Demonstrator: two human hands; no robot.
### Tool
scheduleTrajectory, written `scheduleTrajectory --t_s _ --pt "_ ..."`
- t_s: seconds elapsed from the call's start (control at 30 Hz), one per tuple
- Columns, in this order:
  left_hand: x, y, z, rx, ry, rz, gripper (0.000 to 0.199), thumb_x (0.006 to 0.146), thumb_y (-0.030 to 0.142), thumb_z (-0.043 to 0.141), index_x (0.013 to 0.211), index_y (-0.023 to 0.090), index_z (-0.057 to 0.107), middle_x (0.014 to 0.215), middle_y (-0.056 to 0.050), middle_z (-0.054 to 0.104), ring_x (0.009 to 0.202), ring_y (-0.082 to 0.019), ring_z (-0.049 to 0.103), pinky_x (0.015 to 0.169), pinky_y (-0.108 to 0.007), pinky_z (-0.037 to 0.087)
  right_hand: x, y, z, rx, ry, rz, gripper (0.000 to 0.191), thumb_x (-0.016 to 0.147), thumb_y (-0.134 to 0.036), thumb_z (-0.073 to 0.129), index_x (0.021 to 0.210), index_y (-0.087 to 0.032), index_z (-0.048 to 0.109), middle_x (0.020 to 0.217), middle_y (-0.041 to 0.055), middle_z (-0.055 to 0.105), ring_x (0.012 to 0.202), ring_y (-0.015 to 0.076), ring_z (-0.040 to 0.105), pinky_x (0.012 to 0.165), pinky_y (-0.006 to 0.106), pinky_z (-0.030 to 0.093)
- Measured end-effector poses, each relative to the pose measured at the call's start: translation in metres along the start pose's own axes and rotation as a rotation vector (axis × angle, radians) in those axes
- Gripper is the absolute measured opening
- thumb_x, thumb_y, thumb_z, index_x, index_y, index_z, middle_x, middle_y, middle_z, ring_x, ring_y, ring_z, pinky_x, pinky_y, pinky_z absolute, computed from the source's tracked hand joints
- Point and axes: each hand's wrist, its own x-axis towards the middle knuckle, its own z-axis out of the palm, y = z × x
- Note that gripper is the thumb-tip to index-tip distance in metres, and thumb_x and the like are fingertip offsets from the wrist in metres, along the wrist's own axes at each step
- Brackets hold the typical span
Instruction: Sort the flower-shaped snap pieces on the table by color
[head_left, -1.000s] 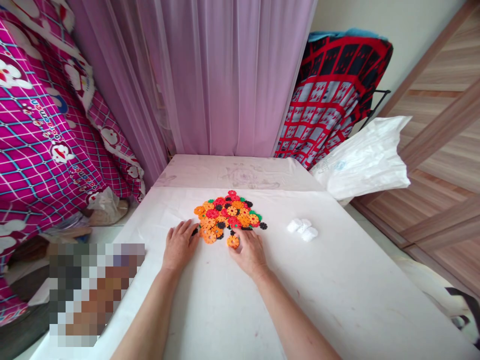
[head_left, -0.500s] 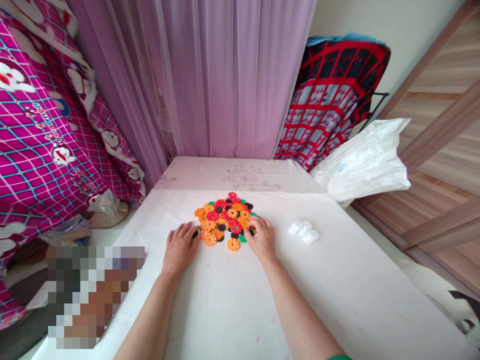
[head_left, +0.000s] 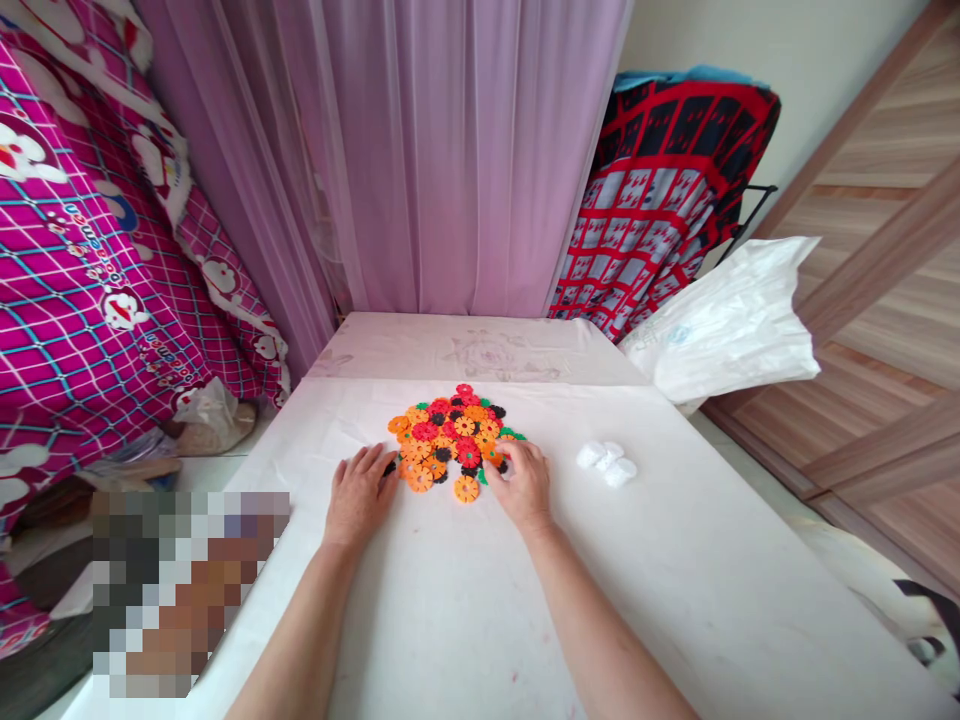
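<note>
A heap of flower-shaped plastic discs in orange, red, black and green lies on the white-covered table. My left hand rests on the cloth at the heap's left edge, fingers apart, its fingertips beside a black disc. On the opposite side, my right hand reaches to the heap's right edge with thumb and forefinger apart, touching or nearly touching the discs there. One orange disc lies at the front of the heap, between the two hands. Some discs at the right are hidden behind my right fingers.
Small white crumpled bundles lie on the table to the right. A white plastic bag stands off the table's right edge. Purple curtains hang behind, and a pink patterned cloth hangs at the left.
My right fingers have shifted slightly at the heap's right edge, and more of the green discs there now show. My left hand has stayed in place.
</note>
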Motion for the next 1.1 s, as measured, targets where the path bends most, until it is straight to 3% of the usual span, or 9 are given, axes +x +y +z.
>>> scheduleTrajectory --t_s 0.13,0.37,0.93,1.1 --pt "0.000 0.000 0.000 0.007 -0.007 -0.002 0.041 0.096 0.039 0.039 0.131 0.029 0.058 0.145 -0.005 0.052 0.137 -0.027 0.042 0.113 -0.052 0.030 -0.018 -0.020 -0.010 0.067 -0.155 -0.129 0.017 0.076 -0.025 0.066 0.092 -0.024 0.062 0.101 0.0032 0.072 0.103 0.0231 0.056 0.090 0.036 0.040" --pt "0.000 -0.003 0.003 -0.001 0.015 0.013 0.041 0.095 0.039 0.041 0.130 0.030 0.059 0.144 -0.006 0.053 0.136 -0.028 0.043 0.111 -0.053 0.031 -0.020 -0.030 -0.010 0.049 -0.269 -0.135 0.018 0.074 -0.023 0.068 0.091 -0.025 0.062 0.096 0.0023 0.072 0.099 0.0239 0.055 0.088 0.036 0.040" --pt "0.000 -0.001 0.001 -0.002 0.002 0.011 0.041 0.095 0.038 0.040 0.130 0.028 0.059 0.145 -0.006 0.053 0.136 -0.028 0.043 0.111 -0.054 0.031 -0.021 -0.031 -0.008 0.048 -0.270 -0.178 0.014 0.074 -0.022 0.071 0.085 -0.024 0.062 0.094 0.0009 0.072 0.095 0.0235 0.055 0.086 0.036 0.038" --pt "-0.001 -0.001 0.001 -0.007 0.002 0.007 0.040 0.095 0.039 0.040 0.129 0.028 0.059 0.145 -0.006 0.053 0.136 -0.028 0.043 0.111 -0.053 0.031 -0.018 -0.022 -0.008 0.095 -0.187 -0.165 0.012 0.079 -0.025 0.066 0.091 -0.024 0.064 0.101 0.0028 0.070 0.097 0.0222 0.056 0.088 0.035 0.038"
